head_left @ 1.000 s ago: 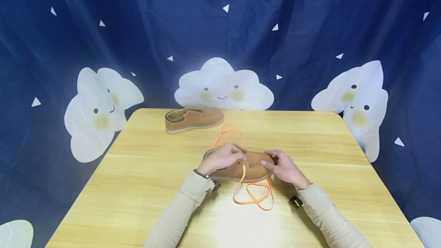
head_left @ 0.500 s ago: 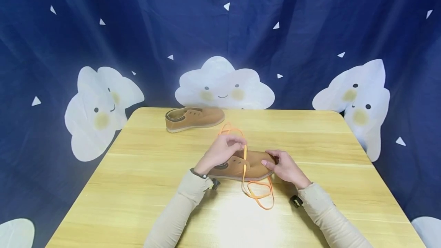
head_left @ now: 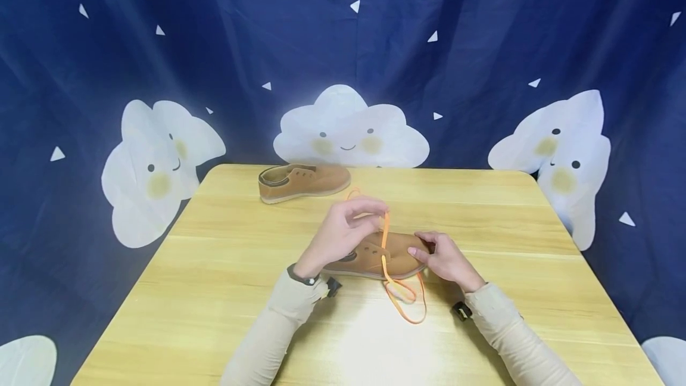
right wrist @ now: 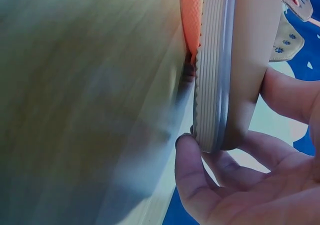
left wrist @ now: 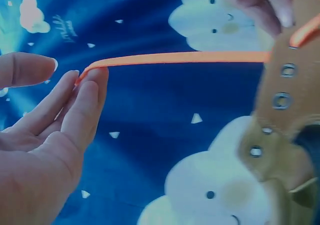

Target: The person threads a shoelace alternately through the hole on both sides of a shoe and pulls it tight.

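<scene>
A brown shoe [head_left: 399,249] lies on its length across the table's middle, toe to the right. My left hand [head_left: 343,228] is raised over it, with an orange shoelace [left wrist: 175,58] caught between its fingers; in the left wrist view the thumb stands apart from them. That lace stretches from the fingertips to the eyelet flap [left wrist: 282,80], whose other eyelets show bare. My right hand [head_left: 449,261] grips the toe, thumb on top and fingers around the sole [right wrist: 210,85]. More of the lace [head_left: 412,314] loops on the table in front of the shoe.
A second brown shoe [head_left: 305,182], with no lace in its eyelets, stands at the table's back left. The wooden table [head_left: 214,290] ends before a blue curtain [head_left: 455,64] printed with clouds.
My left hand has risen from the shoe's eyelets, drawing the orange lace upward through the flap. The loop in front has shrunk. My right hand keeps its hold on the toe.
</scene>
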`<state>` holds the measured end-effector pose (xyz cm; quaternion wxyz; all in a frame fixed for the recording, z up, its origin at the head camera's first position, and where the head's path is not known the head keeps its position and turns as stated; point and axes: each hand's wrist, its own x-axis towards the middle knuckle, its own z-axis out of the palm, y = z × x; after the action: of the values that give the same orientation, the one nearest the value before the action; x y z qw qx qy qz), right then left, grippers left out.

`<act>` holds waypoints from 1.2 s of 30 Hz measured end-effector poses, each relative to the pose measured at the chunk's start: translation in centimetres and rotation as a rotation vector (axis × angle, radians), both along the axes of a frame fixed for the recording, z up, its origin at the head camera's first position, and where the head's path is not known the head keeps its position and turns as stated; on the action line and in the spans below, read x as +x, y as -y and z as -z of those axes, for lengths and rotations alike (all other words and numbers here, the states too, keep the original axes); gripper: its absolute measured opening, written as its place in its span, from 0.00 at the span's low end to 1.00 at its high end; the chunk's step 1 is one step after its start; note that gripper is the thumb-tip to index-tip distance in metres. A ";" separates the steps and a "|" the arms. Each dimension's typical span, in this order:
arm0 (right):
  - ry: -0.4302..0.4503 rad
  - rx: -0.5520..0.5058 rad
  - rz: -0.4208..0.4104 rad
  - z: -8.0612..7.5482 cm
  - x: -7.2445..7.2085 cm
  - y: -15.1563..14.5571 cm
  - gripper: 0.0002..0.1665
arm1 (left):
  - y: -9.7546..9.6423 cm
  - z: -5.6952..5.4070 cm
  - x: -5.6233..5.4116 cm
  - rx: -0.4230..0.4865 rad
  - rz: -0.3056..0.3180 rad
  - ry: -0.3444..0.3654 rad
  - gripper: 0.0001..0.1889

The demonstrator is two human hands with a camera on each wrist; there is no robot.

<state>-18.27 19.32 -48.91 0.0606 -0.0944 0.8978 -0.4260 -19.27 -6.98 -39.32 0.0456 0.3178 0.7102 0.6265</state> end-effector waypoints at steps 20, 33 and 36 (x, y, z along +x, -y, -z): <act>-0.108 -0.529 -0.103 -5.2 0.0 4.4 0.13 | 0.3 0.9 -1.4 -0.208 0.000 -0.180 0.16; 0.371 -0.652 -0.091 -2.7 -1.2 3.6 0.16 | 0.5 4.8 -4.2 -0.706 -0.027 -0.282 0.14; 0.395 -0.624 -0.104 -2.3 -1.5 3.7 0.15 | 0.6 4.9 -4.1 -0.706 -0.038 -0.261 0.15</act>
<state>-19.79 15.61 -46.60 0.2225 -0.0697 0.6896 -0.6856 -23.38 -7.56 -44.21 0.0497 0.3465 0.8881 0.2979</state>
